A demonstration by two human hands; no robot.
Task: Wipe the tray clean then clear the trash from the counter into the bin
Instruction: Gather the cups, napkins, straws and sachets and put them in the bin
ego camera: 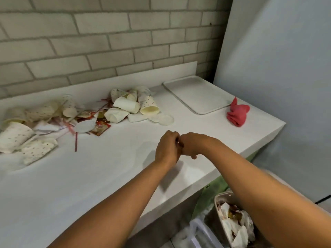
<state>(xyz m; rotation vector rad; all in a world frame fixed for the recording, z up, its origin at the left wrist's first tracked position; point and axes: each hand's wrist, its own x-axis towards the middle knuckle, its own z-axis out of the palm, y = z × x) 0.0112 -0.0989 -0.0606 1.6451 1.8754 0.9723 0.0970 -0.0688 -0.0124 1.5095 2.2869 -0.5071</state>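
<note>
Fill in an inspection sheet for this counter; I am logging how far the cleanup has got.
Surface: white counter, trash along its back and left.
Job's things: tray flat at far right, nothing on it; pink cloth crumpled beside it; bin below the counter edge, trash inside.
Clutter: paper cups, lids, red sachets piled left and centre.
Grippers: left hand and right hand touch above the counter, fingers curled; any held item cannot be told.
Cables: dark line on the floor at right, possibly a cable.
Surroundings: brick wall behind; grey panel at right.

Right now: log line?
left hand, right hand touching over counter | tray bare, red cloth beside | cups, wrappers uncleared | bin holds trash
</note>
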